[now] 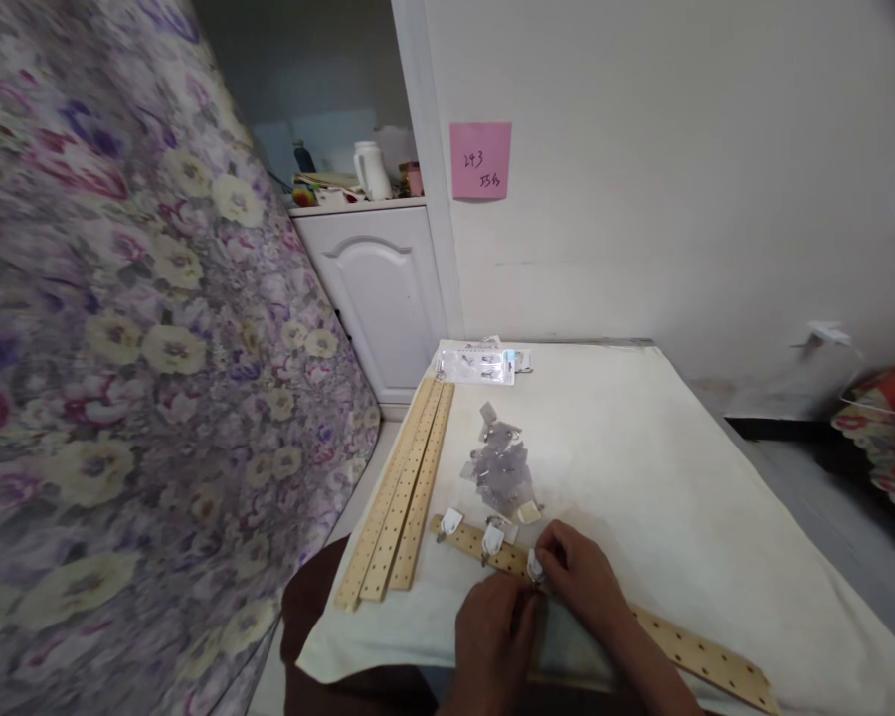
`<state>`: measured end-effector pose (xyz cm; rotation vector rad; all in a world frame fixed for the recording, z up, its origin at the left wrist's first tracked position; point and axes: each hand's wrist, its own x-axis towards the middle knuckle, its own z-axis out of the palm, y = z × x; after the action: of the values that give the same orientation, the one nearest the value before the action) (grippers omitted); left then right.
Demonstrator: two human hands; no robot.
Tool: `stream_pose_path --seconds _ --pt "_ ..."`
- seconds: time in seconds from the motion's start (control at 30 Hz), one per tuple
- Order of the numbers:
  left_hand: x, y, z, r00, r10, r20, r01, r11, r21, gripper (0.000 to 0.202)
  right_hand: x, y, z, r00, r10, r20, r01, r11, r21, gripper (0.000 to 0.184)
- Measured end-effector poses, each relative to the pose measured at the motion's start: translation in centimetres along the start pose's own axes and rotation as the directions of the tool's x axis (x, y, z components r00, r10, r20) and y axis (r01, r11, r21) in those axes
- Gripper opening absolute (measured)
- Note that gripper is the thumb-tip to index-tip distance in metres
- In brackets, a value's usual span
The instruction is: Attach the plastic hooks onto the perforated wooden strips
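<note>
strip (690, 646) in front of you: pale tan, wood-look, long, thin and flat, small dark round holes along its length. it lies slantwise on the near part of the table, one end far left, the other near right, part of it hidden behind your hands and right forearm. three white fittings sit on its left part: first fitting (451, 521) near the far tip, second fitting (493, 540) further along, third fitting (535, 566) at your fingers. all look like hard white plastic; the first two have a squarish top and a small metallic bit at the near side. finer shape too small to read.

your right hand (578, 572): thumb and forefinger together, clamped on the third fitting. your left hand (496, 622): curled at the strip's near edge, just beside that fitting. its fingertips are hidden, so can't tell if they grip.

pile (503, 472) just beyond the strip: small clear-grey plastic pieces, glossy, overlapping, a few glints.

three more strips (392, 502) to your left, side by side, same tan and holes. clear shiny blister packs (477, 366) at the table's far edge. tablecloth (641, 477): off-white, matte, lightly creased, draped past the near edge. curtain (168, 348) left: soft folds, purple, pink and cream flowers.
</note>
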<state>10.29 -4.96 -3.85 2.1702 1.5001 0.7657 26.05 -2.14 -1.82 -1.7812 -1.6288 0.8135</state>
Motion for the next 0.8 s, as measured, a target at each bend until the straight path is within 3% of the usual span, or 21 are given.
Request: stream_pose_path --seconds 0.53,0.7,0.8 --pt "-0.2 0.0 0.1 0.996 0.061 -0.066 -0.059 0.998 0.026 0.009 0.1 0.3 0.1 1.000 -0.005 -0.002 0.005 1.000 0.002 0.008" --pt "-0.3 -0.7 0.2 0.982 0.156 -0.110 -0.150 0.987 0.064 0.029 -0.2 0.1 0.1 1.000 -0.013 -0.005 0.013 1.000 0.003 0.008" --pt "-0.3 -1.0 0.4 0.973 0.205 -0.106 -0.197 0.977 0.075 0.029 -0.2 0.1 0.1 1.000 -0.025 -0.017 0.025 1.000 -0.002 0.009"
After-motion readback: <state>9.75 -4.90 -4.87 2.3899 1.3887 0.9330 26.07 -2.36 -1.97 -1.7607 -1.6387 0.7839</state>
